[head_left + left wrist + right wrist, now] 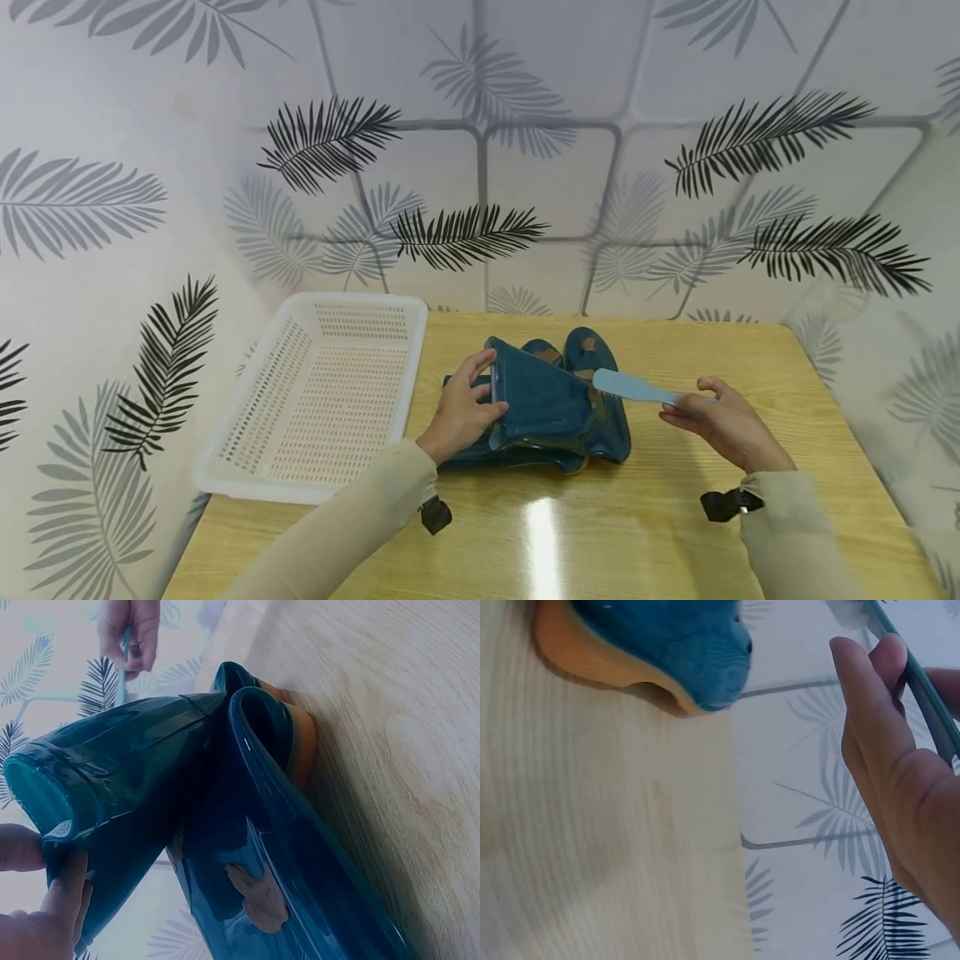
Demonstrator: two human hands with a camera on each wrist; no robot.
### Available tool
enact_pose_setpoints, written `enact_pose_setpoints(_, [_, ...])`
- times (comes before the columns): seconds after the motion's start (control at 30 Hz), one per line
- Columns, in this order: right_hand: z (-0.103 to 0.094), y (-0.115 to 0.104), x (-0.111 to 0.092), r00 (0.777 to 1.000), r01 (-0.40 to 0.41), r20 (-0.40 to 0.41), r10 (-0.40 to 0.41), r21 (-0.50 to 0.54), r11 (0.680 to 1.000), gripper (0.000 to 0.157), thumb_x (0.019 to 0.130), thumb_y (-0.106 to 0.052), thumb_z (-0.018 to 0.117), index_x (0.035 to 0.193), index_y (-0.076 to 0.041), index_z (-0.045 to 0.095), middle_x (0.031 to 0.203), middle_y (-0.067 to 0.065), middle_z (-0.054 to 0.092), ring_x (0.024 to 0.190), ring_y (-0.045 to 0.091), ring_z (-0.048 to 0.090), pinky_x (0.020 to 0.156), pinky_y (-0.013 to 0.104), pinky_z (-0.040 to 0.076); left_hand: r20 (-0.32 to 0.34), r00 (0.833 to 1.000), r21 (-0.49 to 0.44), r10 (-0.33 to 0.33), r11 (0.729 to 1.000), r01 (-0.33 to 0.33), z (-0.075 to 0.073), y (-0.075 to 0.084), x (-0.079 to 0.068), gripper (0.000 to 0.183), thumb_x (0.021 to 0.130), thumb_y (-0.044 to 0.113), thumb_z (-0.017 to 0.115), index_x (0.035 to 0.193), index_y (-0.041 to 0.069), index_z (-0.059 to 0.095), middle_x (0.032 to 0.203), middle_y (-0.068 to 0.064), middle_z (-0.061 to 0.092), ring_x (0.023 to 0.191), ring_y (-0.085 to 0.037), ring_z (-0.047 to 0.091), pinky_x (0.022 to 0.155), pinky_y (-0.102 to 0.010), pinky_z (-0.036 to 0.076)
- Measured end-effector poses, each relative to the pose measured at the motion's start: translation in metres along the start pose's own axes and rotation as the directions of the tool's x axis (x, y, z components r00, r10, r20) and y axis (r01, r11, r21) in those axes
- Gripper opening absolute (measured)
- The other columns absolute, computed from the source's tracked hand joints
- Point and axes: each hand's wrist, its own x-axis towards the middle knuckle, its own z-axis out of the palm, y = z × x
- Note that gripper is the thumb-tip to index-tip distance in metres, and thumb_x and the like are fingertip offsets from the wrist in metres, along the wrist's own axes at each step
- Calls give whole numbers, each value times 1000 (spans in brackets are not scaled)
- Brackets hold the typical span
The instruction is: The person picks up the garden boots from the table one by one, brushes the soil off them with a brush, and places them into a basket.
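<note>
A pair of glossy dark teal rubber boots lies on the table in the head view. My left hand (467, 408) pinches the rim of the upper boot's shaft (540, 396), which is raised at its open end. Below it the other boot (300, 855) rests on the table, a brown smear (262, 900) on its shaft. More brown patches show near the feet of the boots. My right hand (723, 425) holds a light blue brush (626, 386) by its handle, its head beside the boots. Pale bristles (847, 611) show at the edge of the right wrist view.
A white perforated plastic basket (408, 400) stands to the left of the boots, with nothing visible in it. The wooden table (637, 542) meets a leaf-patterned wall covering (555, 183) at its back and sides.
</note>
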Motion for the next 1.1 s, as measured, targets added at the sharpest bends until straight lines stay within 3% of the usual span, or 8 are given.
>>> enact_pose_setpoints(0.17, [5, -6, 3, 1000, 13, 2, -13, 23, 1000, 38, 102, 3, 49, 107, -10, 14, 99, 15, 57, 92, 20, 72, 88, 34, 55, -1, 1000, 9, 2, 1000, -2, 0, 0, -1, 76, 90, -16, 62, 155, 12, 33, 162, -4, 27, 142, -44, 32, 67, -28, 47])
enact_pose_setpoints(0.4, [12, 8, 12, 999, -27, 22, 27, -18, 999, 37, 101, 4, 49, 109, -10, 14, 105, 19, 56, 94, 20, 71, 92, 37, 53, 0, 1000, 10, 7, 1000, -7, 0, 0, -2, 76, 90, -16, 62, 155, 11, 32, 163, -5, 26, 142, -44, 31, 68, -28, 47])
enact_pose_setpoints(0.5, [4, 12, 8, 999, -41, 0, 41, -44, 998, 42, 102, 3, 48, 121, -6, 12, 108, 20, 53, 94, 19, 71, 92, 38, 53, -2, 1000, 7, 6, 1000, -6, 0, 0, -3, 76, 90, -16, 62, 155, 11, 33, 163, -5, 26, 142, -44, 31, 68, -28, 48])
enact_pose_setpoints(0.63, [-11, 12, -1, 999, -45, -32, 43, -60, 997, 61, 103, 2, 47, 138, -1, -2, 107, 18, 52, 93, 18, 71, 92, 36, 53, -9, 1000, 17, 8, 1000, -8, -1, -2, -3, 76, 90, -16, 63, 154, 11, 34, 162, -5, 27, 141, -44, 32, 71, -28, 50])
enact_pose_setpoints(0.77, [-18, 10, -4, 998, -33, -45, 32, -14, 999, 52, 102, 4, 48, 131, -6, 6, 102, 16, 56, 93, 19, 71, 92, 37, 53, -11, 1000, 28, 10, 1000, -10, -2, -3, -2, 75, 90, -15, 63, 154, 11, 35, 162, -5, 28, 141, -44, 33, 76, -29, 52])
enact_pose_setpoints(0.9, [-13, 11, 1, 998, -34, -42, 35, 35, 999, 44, 101, 6, 49, 120, -10, 13, 103, 17, 54, 92, 20, 71, 91, 37, 54, -14, 1000, 30, 8, 1000, -8, -1, -1, -2, 75, 90, -15, 63, 154, 11, 35, 162, -5, 28, 141, -44, 33, 74, -29, 51])
enact_pose_setpoints(1.1, [-10, 21, 5, 999, -49, -2, 49, 14, 999, 37, 103, 3, 48, 108, -11, 14, 104, 17, 51, 95, 20, 71, 92, 37, 53, -11, 1000, 32, 11, 999, -10, 0, 2, -2, 76, 90, -15, 64, 154, 12, 34, 162, -4, 28, 141, -44, 33, 72, -28, 51])
